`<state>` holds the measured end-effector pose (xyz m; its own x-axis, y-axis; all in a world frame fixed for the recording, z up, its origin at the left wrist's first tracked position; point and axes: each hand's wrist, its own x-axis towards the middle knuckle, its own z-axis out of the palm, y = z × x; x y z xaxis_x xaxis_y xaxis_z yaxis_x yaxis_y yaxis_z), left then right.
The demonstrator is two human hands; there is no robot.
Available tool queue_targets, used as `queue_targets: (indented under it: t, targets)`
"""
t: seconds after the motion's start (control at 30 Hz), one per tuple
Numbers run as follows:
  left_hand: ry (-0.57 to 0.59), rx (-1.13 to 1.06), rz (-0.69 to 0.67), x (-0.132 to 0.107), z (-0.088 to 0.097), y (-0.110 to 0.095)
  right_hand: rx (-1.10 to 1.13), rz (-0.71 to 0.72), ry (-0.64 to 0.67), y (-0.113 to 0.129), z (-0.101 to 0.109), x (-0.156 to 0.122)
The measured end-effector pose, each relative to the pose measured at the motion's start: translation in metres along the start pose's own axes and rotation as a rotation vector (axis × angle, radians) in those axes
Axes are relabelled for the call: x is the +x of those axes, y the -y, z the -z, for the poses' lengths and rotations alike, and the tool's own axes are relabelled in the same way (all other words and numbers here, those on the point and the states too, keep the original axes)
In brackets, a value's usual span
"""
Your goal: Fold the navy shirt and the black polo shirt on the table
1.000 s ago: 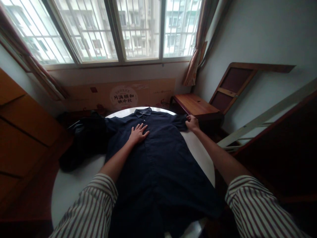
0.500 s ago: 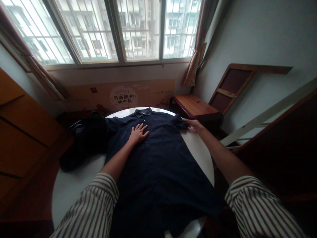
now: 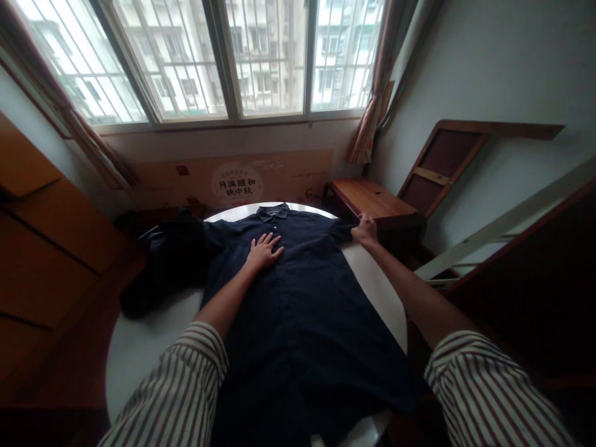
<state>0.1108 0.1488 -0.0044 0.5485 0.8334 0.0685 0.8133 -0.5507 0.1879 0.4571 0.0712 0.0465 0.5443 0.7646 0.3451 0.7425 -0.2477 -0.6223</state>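
I judge this the flattening step: the dark shirt point(image 3: 302, 298) lies buttoned side up, my left hand point(image 3: 264, 251) spread flat on its chest and my right hand point(image 3: 364, 231) pinching the sleeve point(image 3: 342, 233) end. The next move calls for a gentle outward tug with the chest pinned. Below a barred window point(image 3: 261, 56), a round white table point(image 3: 139, 347) bears it, with a dark garment heap point(image 3: 172, 261) beside.

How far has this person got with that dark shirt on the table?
Done: the shirt lies spread front up on the table. In hand: the left hand presses flat on its chest while the right hand grips a sleeve at the table edge. Left: no fold shows yet, and the other sleeve meets a dark heap.
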Motion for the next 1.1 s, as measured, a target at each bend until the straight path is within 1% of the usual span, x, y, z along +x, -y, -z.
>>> queue_targets:
  t: [0.1, 0.17, 0.23, 0.3, 0.4, 0.47, 0.53, 0.63, 0.7, 0.77, 0.87, 1.0, 1.1]
  targets:
    - [0.002, 0.012, -0.002, 0.001, -0.001, 0.001, -0.092, 0.171, 0.109, 0.027, -0.012, -0.012]
    - [0.004, 0.022, -0.002, 0.001, -0.001, 0.001, -0.13, 0.296, 0.233, 0.05, -0.026, -0.02]
    - [0.007, 0.031, -0.005, 0.002, -0.001, 0.001, -0.167, 0.386, 0.358, 0.072, -0.044, -0.03]
    - [0.014, 0.038, -0.008, 0.001, 0.0, 0.001, -0.218, 0.417, 0.464, 0.087, -0.062, -0.041]
    - [0.027, 0.036, -0.011, -0.001, 0.001, 0.0, -0.309, 0.363, 0.567, 0.095, -0.085, -0.059]
    - [0.024, 0.02, -0.009, -0.002, 0.002, -0.002, -0.363, 0.321, 0.575, 0.092, -0.095, -0.069]
    - [-0.001, -0.006, 0.004, 0.0, 0.005, -0.001, -0.399, 0.309, 0.55, 0.087, -0.101, -0.077]
    - [-0.055, -0.033, 0.052, 0.016, 0.015, 0.008, -0.411, 0.322, 0.509, 0.081, -0.103, -0.081]
    - [-0.086, -0.032, 0.128, 0.036, 0.025, 0.021, -0.404, 0.329, 0.496, 0.08, -0.103, -0.081]
    - [-0.105, -0.023, 0.235, 0.059, 0.034, 0.036, -0.401, 0.331, 0.492, 0.08, -0.102, -0.081]
    - [-0.108, -0.013, 0.362, 0.09, 0.044, 0.062, -0.402, 0.335, 0.487, 0.081, -0.101, -0.082]
    - [-0.069, 0.0, 0.443, 0.115, 0.052, 0.088, -0.395, 0.336, 0.487, 0.082, -0.099, -0.084]
    - [-0.029, 0.015, 0.446, 0.127, 0.055, 0.095, -0.381, 0.342, 0.481, 0.081, -0.1, -0.085]
